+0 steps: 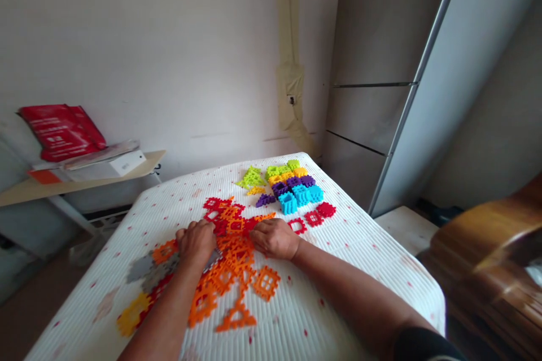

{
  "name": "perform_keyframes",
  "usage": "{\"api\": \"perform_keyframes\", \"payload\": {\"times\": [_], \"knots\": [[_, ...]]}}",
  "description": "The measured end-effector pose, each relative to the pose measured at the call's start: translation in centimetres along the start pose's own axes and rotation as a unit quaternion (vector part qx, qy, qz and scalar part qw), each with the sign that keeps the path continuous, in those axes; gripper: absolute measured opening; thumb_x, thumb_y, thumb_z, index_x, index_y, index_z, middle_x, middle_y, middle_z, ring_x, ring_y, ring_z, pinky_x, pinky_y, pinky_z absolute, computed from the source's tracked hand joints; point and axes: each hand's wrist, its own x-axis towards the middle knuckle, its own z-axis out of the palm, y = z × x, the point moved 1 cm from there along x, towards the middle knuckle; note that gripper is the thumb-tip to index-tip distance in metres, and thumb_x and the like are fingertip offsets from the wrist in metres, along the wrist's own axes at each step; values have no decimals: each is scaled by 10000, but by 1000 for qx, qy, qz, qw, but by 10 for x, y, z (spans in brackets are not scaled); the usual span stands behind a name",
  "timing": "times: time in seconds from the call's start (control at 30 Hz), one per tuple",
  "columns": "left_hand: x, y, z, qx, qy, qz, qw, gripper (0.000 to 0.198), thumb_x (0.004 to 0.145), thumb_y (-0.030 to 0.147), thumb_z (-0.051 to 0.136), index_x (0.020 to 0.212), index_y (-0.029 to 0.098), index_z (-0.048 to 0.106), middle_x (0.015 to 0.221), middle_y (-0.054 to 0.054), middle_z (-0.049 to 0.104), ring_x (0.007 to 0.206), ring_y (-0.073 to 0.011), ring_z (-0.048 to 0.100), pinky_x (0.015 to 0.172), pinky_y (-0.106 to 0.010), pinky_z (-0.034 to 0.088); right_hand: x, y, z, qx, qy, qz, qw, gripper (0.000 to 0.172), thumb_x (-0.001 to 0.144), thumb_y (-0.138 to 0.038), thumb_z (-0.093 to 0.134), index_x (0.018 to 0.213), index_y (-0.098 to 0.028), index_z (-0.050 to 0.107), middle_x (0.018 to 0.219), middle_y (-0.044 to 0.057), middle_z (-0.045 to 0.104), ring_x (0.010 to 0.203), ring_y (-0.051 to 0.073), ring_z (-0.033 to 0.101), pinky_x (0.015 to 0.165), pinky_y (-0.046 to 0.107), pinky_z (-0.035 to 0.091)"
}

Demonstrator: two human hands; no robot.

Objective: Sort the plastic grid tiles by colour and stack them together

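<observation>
In the head view, toothed plastic interlocking tiles in orange and red lie heaped between my hands. My left hand [197, 242] rests on the left side of the heap, fingers curled down; whatever is under them is hidden. On the right side, my right hand [275, 238] is closed with its fingertips at the red tiles [250, 227]; I cannot make out what it grips. Loose orange tiles [266, 283] spread toward me. Grey tiles [141, 268] and a yellow tile [132, 314] lie left of my left forearm.
Sorted stacks stand at the back right: light blue tiles [288, 203], purple, yellow and green ones. Several red tiles [314, 218] form a row in front of them. A white quilted cloth [339, 271] covers the table. A fridge [372, 79] and a side shelf [84, 177] flank it.
</observation>
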Motion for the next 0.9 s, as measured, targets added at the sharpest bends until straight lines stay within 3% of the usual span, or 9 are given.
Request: {"api": "perform_keyframes", "payload": {"times": [0.13,0.27,0.4,0.47,0.57,0.67,0.73,0.8,0.9], "knots": [[-3,-1,-2,3,25,2,1000,301,791,154,389,851,202,680,986,-96,668,964,-251,522,794,-402,315,1,-1,-1,4,-3,-1,1000,229,906,-231,397,705,-177,493,662,16,537,585,115,460,561,260,322],[-9,-6,-19,-25,99,-16,995,318,818,191,374,886,209,684,1010,-94,664,947,-254,531,788,-393,345,1,0,0,2,2,6,1000,230,907,-237,397,711,-179,501,664,17,540,588,118,471,557,258,329],[-19,-12,-32,-195,154,-73,966,271,781,272,451,893,219,692,945,-78,682,876,-253,574,761,-371,412,0,2,0,14,-4,24,1000,242,916,-251,387,733,-176,527,685,28,559,609,124,497,570,255,358],[-28,-11,-31,-358,156,-122,913,264,735,317,512,900,215,691,870,-60,695,799,-230,601,743,-347,443,0,1,-2,36,-4,41,999,220,916,-254,387,799,-172,555,744,44,589,664,132,530,608,255,391],[-46,-1,-25,-579,145,-159,787,377,662,385,595,960,169,676,821,-55,697,742,-204,618,694,-310,475,6,-6,-10,90,12,86,992,228,899,-325,434,988,-162,566,967,87,622,850,163,573,721,272,443],[-64,15,-19,-689,112,-179,693,467,616,412,662,1000,146,661,814,-57,692,710,-181,612,615,-269,476,14,-21,-18,149,24,139,979,451,821,-454,537,1153,-150,509,1136,117,580,999,209,549,821,310,458],[-71,23,-15,-728,95,-188,653,477,593,407,701,986,140,661,802,-55,686,697,-164,601,600,-251,470,19,-34,-21,172,13,169,970,525,784,-474,573,1192,-154,487,1131,118,579,1009,225,544,826,328,465],[-75,29,-10,-755,89,-195,620,480,564,395,734,958,131,663,806,-58,680,703,-158,596,601,-244,466,20,-44,-22,178,1,199,964,482,791,-440,571,1182,-167,498,1094,112,587,985,226,549,812,335,472],[-78,35,-5,-772,88,-203,596,460,546,381,751,925,133,668,821,-54,680,735,-165,604,625,-248,467,15,-51,-25,178,4,236,955,403,800,-386,571,1147,-188,521,1098,112,574,986,224,544,813,341,470]]}}
